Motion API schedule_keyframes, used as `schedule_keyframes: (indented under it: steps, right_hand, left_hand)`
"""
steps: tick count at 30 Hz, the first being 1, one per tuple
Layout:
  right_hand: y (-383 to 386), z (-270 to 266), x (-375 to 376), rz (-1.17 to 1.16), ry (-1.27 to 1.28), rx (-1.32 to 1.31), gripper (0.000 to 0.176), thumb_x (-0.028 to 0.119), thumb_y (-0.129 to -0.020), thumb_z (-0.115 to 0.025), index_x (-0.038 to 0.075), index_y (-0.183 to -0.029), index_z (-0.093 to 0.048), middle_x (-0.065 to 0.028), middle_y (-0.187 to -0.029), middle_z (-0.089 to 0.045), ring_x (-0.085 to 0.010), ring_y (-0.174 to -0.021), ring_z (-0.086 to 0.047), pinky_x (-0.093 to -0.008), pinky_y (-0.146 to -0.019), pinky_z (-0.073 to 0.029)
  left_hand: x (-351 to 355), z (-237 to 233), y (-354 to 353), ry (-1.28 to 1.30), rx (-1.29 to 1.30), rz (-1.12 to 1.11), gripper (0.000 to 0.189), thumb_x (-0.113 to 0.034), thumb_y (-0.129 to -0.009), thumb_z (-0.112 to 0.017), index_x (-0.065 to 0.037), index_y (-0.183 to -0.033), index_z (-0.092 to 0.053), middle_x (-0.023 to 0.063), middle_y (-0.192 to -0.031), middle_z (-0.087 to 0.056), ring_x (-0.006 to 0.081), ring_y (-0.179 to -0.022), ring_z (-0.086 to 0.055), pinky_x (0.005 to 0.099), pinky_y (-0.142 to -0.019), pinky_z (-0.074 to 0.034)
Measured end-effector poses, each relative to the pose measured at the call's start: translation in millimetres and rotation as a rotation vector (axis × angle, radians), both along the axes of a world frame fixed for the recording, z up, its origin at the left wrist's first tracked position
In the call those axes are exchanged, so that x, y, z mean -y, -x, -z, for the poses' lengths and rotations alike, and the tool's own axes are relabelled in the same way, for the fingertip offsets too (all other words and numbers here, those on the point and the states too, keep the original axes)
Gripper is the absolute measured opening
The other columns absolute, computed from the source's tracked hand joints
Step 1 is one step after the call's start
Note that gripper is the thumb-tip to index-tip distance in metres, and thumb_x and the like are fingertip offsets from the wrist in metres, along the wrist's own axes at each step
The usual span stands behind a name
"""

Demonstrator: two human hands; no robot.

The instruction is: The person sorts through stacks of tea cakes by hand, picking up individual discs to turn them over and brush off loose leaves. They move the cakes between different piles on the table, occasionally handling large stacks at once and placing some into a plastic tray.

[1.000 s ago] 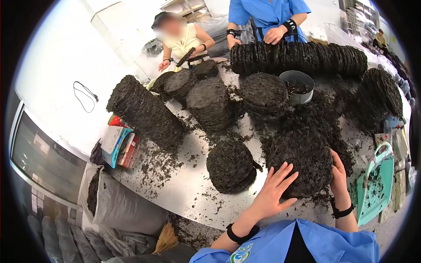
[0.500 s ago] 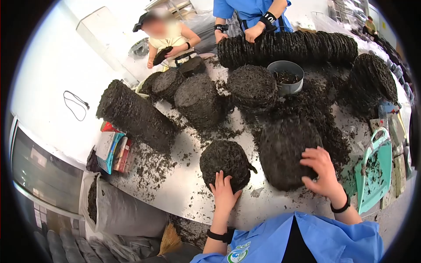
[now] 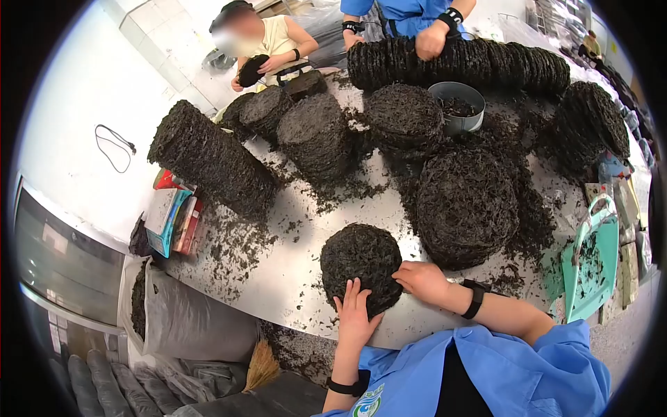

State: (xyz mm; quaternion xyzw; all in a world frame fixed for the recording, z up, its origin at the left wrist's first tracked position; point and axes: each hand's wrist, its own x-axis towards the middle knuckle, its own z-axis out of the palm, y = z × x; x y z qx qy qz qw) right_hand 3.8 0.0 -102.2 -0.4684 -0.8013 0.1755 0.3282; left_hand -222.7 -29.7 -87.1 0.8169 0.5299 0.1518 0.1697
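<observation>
A blue short-sleeved work coat (image 3: 514,368) with a green-and-white chest emblem (image 3: 372,403), black bands (image 3: 474,299) on both wrists.

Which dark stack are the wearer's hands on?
The smallest round stack, at the near table edge: left hand and right hand both touch it.

No legible text anywhere, not even on the blue jacket's (image 3: 434,372) emblem (image 3: 369,403).

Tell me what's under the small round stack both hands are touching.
Metal table strewn with dark flakes shows around the round stack; directly beneath it is covered.
</observation>
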Motion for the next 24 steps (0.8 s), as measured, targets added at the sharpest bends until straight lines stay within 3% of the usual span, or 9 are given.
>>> schedule_keyframes:
  steps: [4,10,13,15,17,19,21,23,24]
  right_hand:
    - [3.4,1.3,-5.9,0.04,0.056,0.192,0.006,0.015,-0.079,-0.064,0.009,-0.081,-0.065,-0.0053,-0.084,-0.061,-0.0276,-0.077,-0.064,-0.0401,-0.065,-0.053]
    - [1.6,-20.0,-6.7,0.045,0.23,0.037,0.007,0.018,-0.078,-0.064,0.011,-0.078,-0.062,-0.0054,-0.081,-0.061,-0.0266,-0.077,-0.064,-0.0405,-0.064,-0.052]
    - [-15.9,-55.7,25.9,0.036,0.216,-0.076,0.008,0.016,-0.078,-0.065,0.01,-0.078,-0.061,-0.0054,-0.078,-0.062,-0.0267,-0.072,-0.065,-0.0391,-0.061,-0.051]
    - [-48.1,-84.1,52.5,-0.045,0.336,-0.155,0.007,0.015,-0.078,-0.066,0.01,-0.077,-0.062,-0.0054,-0.075,-0.065,-0.0256,-0.069,-0.065,-0.0355,-0.06,-0.051]
    - [-89.6,-114.5,83.3,0.01,0.435,-0.239,0.007,0.01,-0.079,-0.069,0.005,-0.078,-0.065,-0.0069,-0.07,-0.065,-0.0198,-0.064,-0.065,-0.0313,-0.059,-0.051]
    - [-137.4,-151.5,115.5,0.075,0.456,-0.387,0.011,0.005,-0.08,-0.069,0.004,-0.071,-0.062,-0.0078,-0.074,-0.068,-0.017,-0.069,-0.067,-0.03,-0.061,-0.051]
    - [-198.3,-160.3,156.1,0.201,0.324,-0.529,0.012,0.0,-0.079,-0.07,0.002,-0.07,-0.062,-0.0073,-0.074,-0.068,-0.015,-0.069,-0.066,-0.0291,-0.059,-0.05]
    - [-268.3,-145.9,204.1,0.366,0.288,-0.922,0.01,-0.001,-0.074,-0.072,0.003,-0.074,-0.063,-0.0063,-0.079,-0.069,-0.0169,-0.076,-0.067,-0.0294,-0.064,-0.05]
    - [-283.5,-144.6,215.0,0.782,0.22,-0.525,0.012,-0.002,-0.072,-0.072,0.003,-0.079,-0.063,-0.0065,-0.084,-0.069,-0.0179,-0.081,-0.066,-0.0305,-0.068,-0.05]
  left_hand:
    - [0.1,-0.4,-0.9,0.0,0.004,0.016,0.062,-0.019,-0.071,-0.08,-0.007,-0.123,-0.048,0.0193,-0.151,-0.031,0.0378,-0.143,-0.023,0.068,-0.107,-0.02]
    - [-8.8,2.2,1.7,0.014,-0.03,0.048,0.063,-0.02,-0.071,-0.079,-0.008,-0.124,-0.047,0.0173,-0.15,-0.033,0.0363,-0.143,-0.024,0.0685,-0.108,-0.019]
    - [-19.8,-2.1,2.7,0.031,-0.044,0.066,0.064,-0.02,-0.07,-0.079,-0.009,-0.125,-0.047,0.0155,-0.15,-0.032,0.0352,-0.143,-0.024,0.0678,-0.109,-0.018]
    - [-36.2,-9.9,1.3,0.037,-0.061,0.098,0.064,-0.019,-0.069,-0.08,-0.009,-0.124,-0.048,0.0154,-0.15,-0.033,0.0354,-0.142,-0.025,0.0654,-0.11,-0.021]
    - [-60.8,-17.0,-1.2,0.066,-0.122,0.143,0.063,-0.019,-0.069,-0.08,-0.009,-0.122,-0.049,0.0152,-0.149,-0.035,0.0347,-0.143,-0.025,0.0645,-0.109,-0.023]
    - [-87.7,-18.1,-3.5,0.068,-0.205,0.162,0.063,-0.02,-0.068,-0.081,-0.009,-0.121,-0.049,0.0157,-0.149,-0.035,0.035,-0.143,-0.024,0.0638,-0.109,-0.024]
    - [-97.9,-45.0,-21.9,-0.024,-0.386,0.152,0.07,-0.025,-0.071,-0.08,-0.006,-0.13,-0.047,0.0176,-0.15,-0.033,0.0337,-0.143,-0.024,0.0625,-0.109,-0.024]
    - [-99.9,-75.3,-49.7,-0.132,-0.149,0.271,0.069,-0.027,-0.076,-0.076,-0.004,-0.133,-0.045,0.018,-0.149,-0.035,0.0344,-0.142,-0.027,0.0595,-0.111,-0.024]
    - [-99.9,-87.3,-65.9,-0.164,0.001,0.37,0.067,-0.025,-0.076,-0.075,-0.004,-0.133,-0.046,0.0184,-0.147,-0.037,0.0349,-0.141,-0.029,0.0558,-0.112,-0.025]
